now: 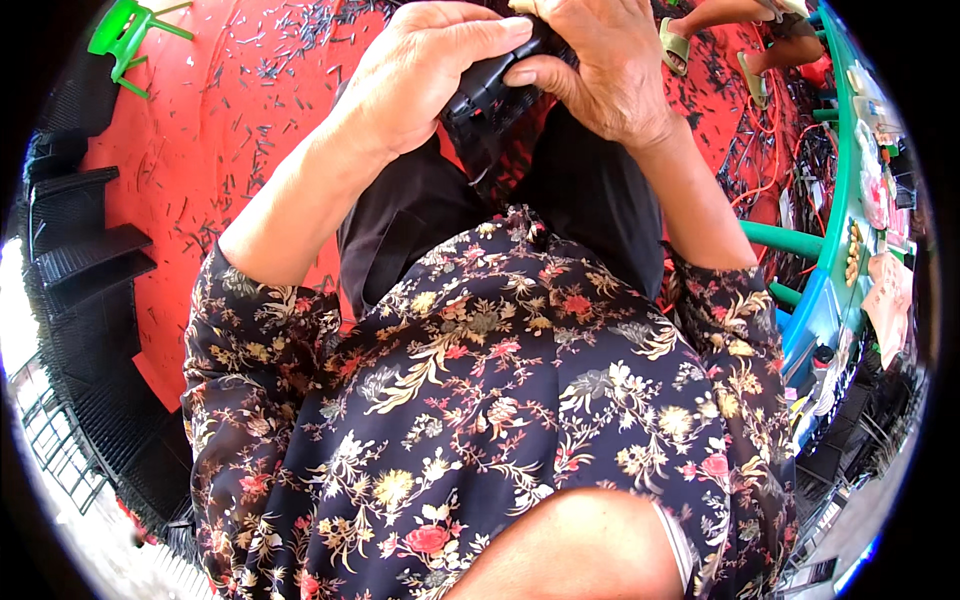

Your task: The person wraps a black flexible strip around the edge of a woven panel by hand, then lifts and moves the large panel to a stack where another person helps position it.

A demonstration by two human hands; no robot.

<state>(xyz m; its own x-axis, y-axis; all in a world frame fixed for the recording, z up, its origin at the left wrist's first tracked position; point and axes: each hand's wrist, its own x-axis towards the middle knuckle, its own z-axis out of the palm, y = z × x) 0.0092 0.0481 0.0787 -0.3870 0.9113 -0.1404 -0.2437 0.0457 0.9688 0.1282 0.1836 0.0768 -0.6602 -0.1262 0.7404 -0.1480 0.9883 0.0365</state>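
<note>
Both of my hands are raised above my lap, near the top edge of the head view. They close round a dark, glossy black piece (487, 86), plastic-looking, whose kind I cannot make out. My left hand (425, 65) grips it from the left, thumb pressed along its upper side. From the right, my right hand (605, 70) holds it with the thumb bent against it. The fingers of both hands are partly hidden behind the piece and cut off by the frame edge. Below it, dark shiny material hangs between my knees, in black trousers (395, 215).
Black strips and scraps litter the red floor (165, 240). Stacked black crates or panels (85, 270) stand on the left, with a green stool (128, 40) beyond. At the right is a green-framed table (845, 190) carrying small items. Another person's sandalled feet (675, 45) are at the upper right.
</note>
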